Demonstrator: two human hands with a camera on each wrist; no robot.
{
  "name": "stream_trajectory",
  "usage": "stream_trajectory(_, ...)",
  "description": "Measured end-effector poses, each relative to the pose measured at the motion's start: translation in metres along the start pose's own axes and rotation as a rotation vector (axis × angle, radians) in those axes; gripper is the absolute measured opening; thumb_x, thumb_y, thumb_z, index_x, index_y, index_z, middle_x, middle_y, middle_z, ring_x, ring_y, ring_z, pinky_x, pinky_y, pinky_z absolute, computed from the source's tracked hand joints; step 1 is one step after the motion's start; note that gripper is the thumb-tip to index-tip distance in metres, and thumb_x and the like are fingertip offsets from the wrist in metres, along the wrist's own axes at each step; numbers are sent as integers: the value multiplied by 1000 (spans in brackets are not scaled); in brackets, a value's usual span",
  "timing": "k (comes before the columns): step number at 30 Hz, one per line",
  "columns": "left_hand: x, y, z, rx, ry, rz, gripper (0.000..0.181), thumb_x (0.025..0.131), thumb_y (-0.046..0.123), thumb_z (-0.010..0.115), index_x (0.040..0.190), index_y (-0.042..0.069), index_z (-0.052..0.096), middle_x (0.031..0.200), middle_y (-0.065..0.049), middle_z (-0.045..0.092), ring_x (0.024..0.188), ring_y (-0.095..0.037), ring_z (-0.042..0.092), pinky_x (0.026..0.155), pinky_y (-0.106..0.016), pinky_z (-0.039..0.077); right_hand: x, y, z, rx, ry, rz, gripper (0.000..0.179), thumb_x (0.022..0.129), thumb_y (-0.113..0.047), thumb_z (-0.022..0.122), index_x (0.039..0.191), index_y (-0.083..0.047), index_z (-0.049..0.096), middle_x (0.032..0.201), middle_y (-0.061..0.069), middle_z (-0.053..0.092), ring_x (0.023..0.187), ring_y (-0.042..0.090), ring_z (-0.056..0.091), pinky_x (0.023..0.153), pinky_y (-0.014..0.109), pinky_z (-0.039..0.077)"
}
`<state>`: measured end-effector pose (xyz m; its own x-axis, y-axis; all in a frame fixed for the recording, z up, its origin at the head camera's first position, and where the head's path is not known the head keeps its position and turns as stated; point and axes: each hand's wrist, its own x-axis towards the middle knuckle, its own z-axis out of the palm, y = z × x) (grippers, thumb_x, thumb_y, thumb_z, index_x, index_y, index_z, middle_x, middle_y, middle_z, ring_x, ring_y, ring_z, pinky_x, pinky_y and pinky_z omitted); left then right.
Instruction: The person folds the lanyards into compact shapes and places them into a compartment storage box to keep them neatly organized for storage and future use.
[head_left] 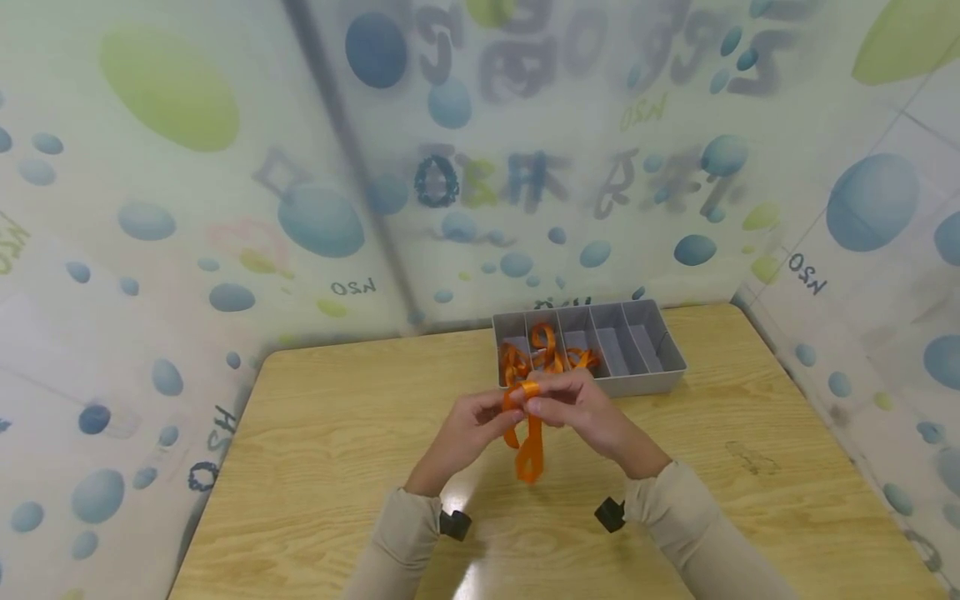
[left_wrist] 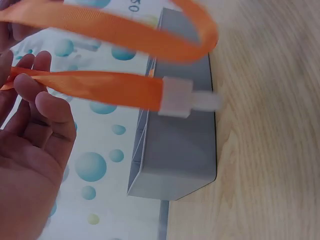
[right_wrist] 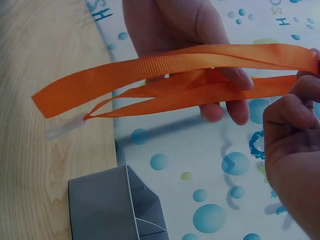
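An orange ribbon lanyard (head_left: 530, 450) hangs in folds between my two hands, in front of a grey divided box. My left hand (head_left: 468, 429) pinches the ribbon between thumb and fingers; it also appears at the left of the left wrist view. From the other side, my right hand (head_left: 581, 410) pinches the upper part of the ribbon. At the lanyard's lower end, the left wrist view shows a whitish plastic clip (left_wrist: 176, 97). The ribbon's loops dangle above the tabletop, and fingers hide part of where they meet.
The grey divided box (head_left: 645, 383) stands on the wooden table (head_left: 337, 450), near the wall. Bundles of orange ribbon (head_left: 513, 362) lie in its left compartments. A patterned wall covering (head_left: 465, 275) rises behind the table and at both sides.
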<state>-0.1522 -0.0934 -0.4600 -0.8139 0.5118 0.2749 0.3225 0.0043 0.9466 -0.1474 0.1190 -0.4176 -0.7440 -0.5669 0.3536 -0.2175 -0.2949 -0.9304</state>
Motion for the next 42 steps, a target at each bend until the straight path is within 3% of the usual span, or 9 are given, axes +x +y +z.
stream_trajectory(5,-3,-4,4,-53,-20,-34,22,103,1,50,119,-7,63,77,-18,56,63,-15,50,57,-26,45,4,0,-2,-5,8,-63,25,98,0,58,115,-5,75,80,0,52,55,18,32,51,26,30)
stream_trajectory(8,-4,-5,6,-71,-33,-30,22,104,3,48,119,-5,62,76,-23,52,60,-18,48,56,-24,43,6,0,-3,-5,13,-90,26,98,-1,58,115,-9,75,74,2,44,53,23,28,50,30,27)
stream_trajectory(12,-5,-4,8,-87,-36,-16,23,106,8,46,118,-3,62,76,-24,51,60,-22,49,56,-24,45,8,0,-6,-7,39,-98,25,99,-4,59,115,-13,75,76,3,47,52,24,28,50,33,27)
stream_trajectory(17,-6,-2,10,-91,-13,-11,29,107,17,47,112,-7,62,75,-24,55,66,-22,55,66,-29,51,11,-4,-7,-12,64,-90,23,98,-7,62,115,-16,76,74,2,46,52,24,28,51,31,28)
stream_trajectory(21,-5,-1,15,-111,-8,-21,31,101,17,60,120,-7,62,95,-19,64,86,-17,61,81,-32,54,13,-5,-7,-31,78,-76,21,98,-8,62,116,-5,74,83,3,58,52,21,28,51,32,27)
stream_trajectory(26,-2,-3,22,-51,3,-19,28,94,13,70,119,0,66,101,-10,66,88,-14,61,82,-32,54,14,-5,-8,-56,90,-62,25,98,-5,61,115,13,65,97,6,67,54,14,31,51,27,31)
stream_trajectory(32,0,-5,29,47,41,6,20,96,9,66,114,-1,69,101,-12,70,86,-14,64,79,-33,55,14,-6,-9,-42,97,-60,26,98,-6,62,117,11,67,102,12,68,57,10,39,53,23,37)
stream_trajectory(39,-2,-11,30,101,30,54,18,99,6,60,110,-2,71,106,-13,72,97,-17,66,84,-33,55,13,-7,-10,-58,95,-86,26,98,-5,61,116,13,65,91,11,65,51,19,28,50,34,27)
stream_trajectory(42,-2,-11,29,130,41,65,16,98,6,61,106,-1,74,104,-11,72,95,-16,65,81,-33,55,12,-9,-10,-64,87,-70,24,97,-4,62,116,9,69,91,8,64,58,15,39,53,27,38)
